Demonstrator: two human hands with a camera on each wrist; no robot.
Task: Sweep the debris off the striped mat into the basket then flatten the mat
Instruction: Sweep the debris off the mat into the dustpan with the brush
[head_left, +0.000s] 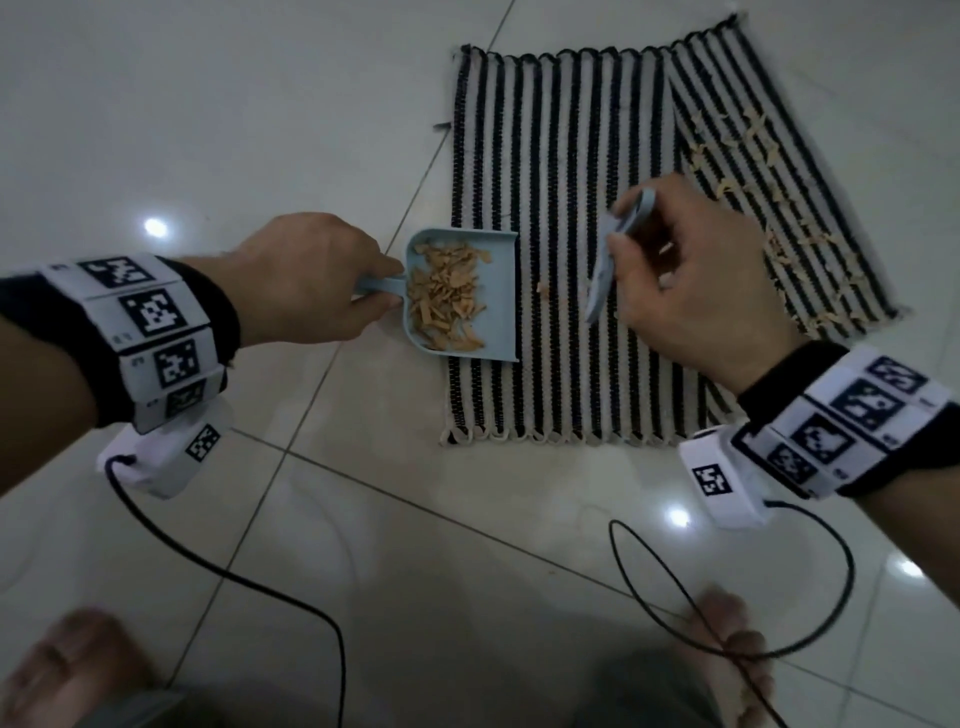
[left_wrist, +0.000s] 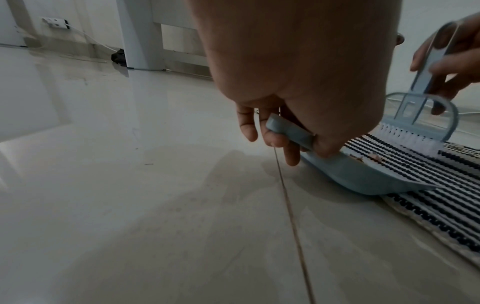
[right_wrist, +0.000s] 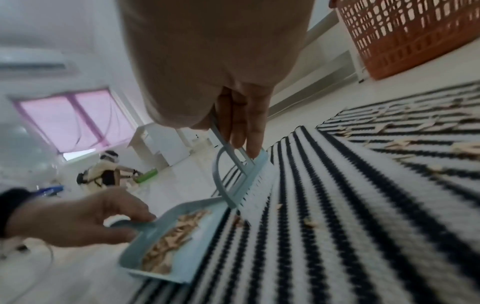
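A black-and-white striped mat (head_left: 561, 156) lies on the tiled floor, its right part folded over at an angle. My left hand (head_left: 317, 280) grips the handle of a pale blue dustpan (head_left: 493, 291) whose lip rests on the mat's left edge; tan debris (head_left: 447, 296) fills the pan. My right hand (head_left: 691, 280) holds a pale blue hand brush (head_left: 613, 254), bristles (left_wrist: 407, 139) down on the mat just right of the pan. A few chips (right_wrist: 310, 222) lie near the brush. More debris (head_left: 779, 228) is scattered on the folded part. An orange basket (right_wrist: 415, 33) stands beyond the mat in the right wrist view.
Glossy white floor tiles (head_left: 208, 130) surround the mat. Black cables (head_left: 234, 571) run from both wrist cameras across the floor near my bare feet (head_left: 727, 654). White furniture legs (left_wrist: 140, 35) and a wall socket (left_wrist: 55, 22) stand far left. Another person (right_wrist: 103, 170) sits in the background.
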